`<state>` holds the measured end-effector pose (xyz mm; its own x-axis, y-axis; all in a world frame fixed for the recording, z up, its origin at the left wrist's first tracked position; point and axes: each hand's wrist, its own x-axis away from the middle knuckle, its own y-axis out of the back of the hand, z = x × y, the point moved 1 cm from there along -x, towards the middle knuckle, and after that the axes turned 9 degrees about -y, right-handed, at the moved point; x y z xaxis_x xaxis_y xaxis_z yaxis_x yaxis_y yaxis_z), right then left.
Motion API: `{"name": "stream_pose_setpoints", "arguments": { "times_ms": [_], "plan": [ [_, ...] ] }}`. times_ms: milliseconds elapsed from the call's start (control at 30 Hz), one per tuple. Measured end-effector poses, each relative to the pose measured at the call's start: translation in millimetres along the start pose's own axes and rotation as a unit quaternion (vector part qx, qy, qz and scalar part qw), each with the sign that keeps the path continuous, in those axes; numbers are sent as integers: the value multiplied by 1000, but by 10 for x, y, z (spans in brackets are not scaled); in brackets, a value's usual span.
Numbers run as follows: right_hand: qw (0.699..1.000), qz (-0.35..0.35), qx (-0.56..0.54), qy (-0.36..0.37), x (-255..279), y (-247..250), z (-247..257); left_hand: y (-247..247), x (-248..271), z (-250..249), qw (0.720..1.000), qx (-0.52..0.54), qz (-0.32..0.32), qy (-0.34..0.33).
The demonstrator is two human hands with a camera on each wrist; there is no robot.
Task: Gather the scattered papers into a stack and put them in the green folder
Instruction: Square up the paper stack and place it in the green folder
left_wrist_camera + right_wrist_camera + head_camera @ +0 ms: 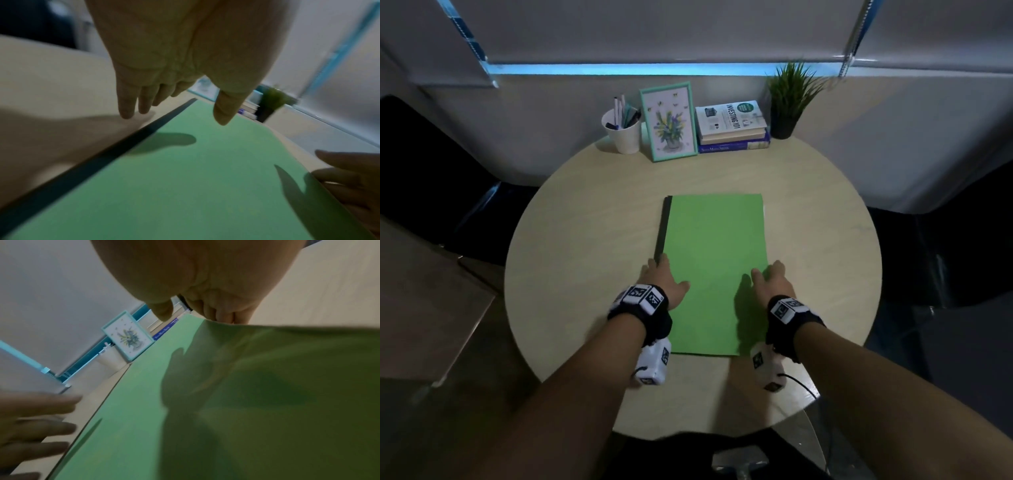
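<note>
The green folder lies closed and flat in the middle of the round table, its dark spine on the left. No loose papers show; only a thin white sliver peeks out along the folder's far right edge. My left hand hovers over the spine with straight fingers, thumb above the cover. My right hand is at the folder's right edge, thumb over the cover and fingers reaching past the edge. Whether they touch it is unclear.
Along the table's far edge stand a white cup of pens, a framed flower picture, a stack of books and a potted plant. Dark chairs sit to the left and right of the table.
</note>
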<state>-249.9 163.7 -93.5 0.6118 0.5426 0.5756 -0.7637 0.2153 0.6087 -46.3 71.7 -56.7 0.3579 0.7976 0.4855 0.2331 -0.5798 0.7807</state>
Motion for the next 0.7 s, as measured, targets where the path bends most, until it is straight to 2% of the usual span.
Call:
{"name": "stream_pose_setpoints", "arguments": {
  "times_ms": [100,167,233,300,367,500,633,700],
  "plan": [
    [999,21,-30,-20,-61,-112,135,-39,-121,118,995,90,-11,52],
    [1000,9,-1,-28,-79,-195,208,-87,-127,151,997,50,28,41],
    [994,-15,103,-34,-56,-292,225,-116,-127,173,998,-29,57,27],
    [985,-26,167,-35,-43,-367,217,-95,-160,214,998,-46,44,19],
    [988,-50,143,-37,-74,-372,223,-11,-240,277,1000,-1,18,17],
    [992,-116,-36,-40,-243,-102,358,197,-513,416,990,137,3,33],
    [991,-94,-60,-80,-407,154,626,368,-729,385,965,263,6,28],
    [988,-76,-73,-109,-477,155,733,435,-821,306,959,283,13,27]
  ]
}}
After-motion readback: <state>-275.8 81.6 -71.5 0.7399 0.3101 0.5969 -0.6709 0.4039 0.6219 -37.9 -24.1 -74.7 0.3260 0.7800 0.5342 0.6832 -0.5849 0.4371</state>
